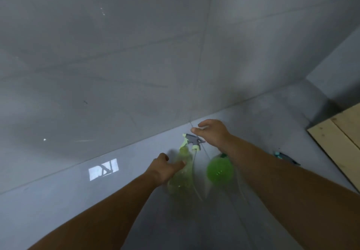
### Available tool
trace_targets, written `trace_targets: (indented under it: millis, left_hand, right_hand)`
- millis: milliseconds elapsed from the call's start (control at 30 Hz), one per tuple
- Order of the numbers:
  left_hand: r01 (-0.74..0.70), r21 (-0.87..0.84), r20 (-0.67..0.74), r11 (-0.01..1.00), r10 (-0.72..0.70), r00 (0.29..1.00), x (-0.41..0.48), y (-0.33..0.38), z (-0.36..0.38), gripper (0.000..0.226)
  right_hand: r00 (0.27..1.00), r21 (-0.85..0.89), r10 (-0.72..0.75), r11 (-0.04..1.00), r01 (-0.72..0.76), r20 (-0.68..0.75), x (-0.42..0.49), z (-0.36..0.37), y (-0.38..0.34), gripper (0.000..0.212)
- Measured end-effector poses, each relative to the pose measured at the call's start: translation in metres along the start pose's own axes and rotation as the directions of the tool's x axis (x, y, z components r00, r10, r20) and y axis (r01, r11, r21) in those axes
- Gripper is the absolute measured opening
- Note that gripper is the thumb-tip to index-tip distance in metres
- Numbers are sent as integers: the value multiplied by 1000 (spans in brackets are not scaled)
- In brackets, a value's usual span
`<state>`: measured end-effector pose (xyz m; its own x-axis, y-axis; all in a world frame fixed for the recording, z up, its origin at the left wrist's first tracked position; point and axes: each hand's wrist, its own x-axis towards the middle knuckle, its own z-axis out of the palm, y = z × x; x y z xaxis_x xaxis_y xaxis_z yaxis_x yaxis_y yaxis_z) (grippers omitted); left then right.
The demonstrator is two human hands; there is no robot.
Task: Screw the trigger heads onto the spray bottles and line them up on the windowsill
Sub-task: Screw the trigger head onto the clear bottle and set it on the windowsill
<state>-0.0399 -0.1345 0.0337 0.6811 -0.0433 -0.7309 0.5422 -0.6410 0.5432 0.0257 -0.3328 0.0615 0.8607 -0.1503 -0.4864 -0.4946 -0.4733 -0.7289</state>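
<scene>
A pale yellow-green spray bottle [181, 173] stands on the grey ledge [136, 164] by the wall, blurred. My left hand [162, 165] grips its left side, thumb laid across its shoulder. A grey and pale green trigger head [192, 141] sits at the bottle's neck, its clear dip tube [193, 171] running down outside the bottle. My right hand [211, 131] hovers just above and right of the trigger head, fingers apart, holding nothing. A bright green bottle [219, 169] stands right of the first, partly hidden under my right forearm.
A second trigger head [286, 158], teal and grey, lies on the ledge to the right. A pale wooden board [339, 142] lies at the far right edge. The grey tiled wall [136, 55] rises directly behind the ledge. A bright light patch [103, 169] falls on the ledge at left.
</scene>
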Motion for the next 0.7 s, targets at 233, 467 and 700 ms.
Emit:
trace_targets:
  millis: [233, 467, 700]
  left_hand:
    - [11, 55, 36, 998, -13, 999, 25, -17, 22, 97]
    - [35, 38, 22, 999, -36, 999, 29, -21, 28, 84]
    - [32, -2, 17, 999, -32, 999, 28, -21, 30, 82]
  right_hand:
    - [988, -240, 88, 969, -55, 128, 54, 28, 23, 67]
    - [987, -445, 114, 894, -53, 111, 77, 46, 34, 49]
    - [988, -401, 102, 915, -47, 117, 80, 47, 36, 45]
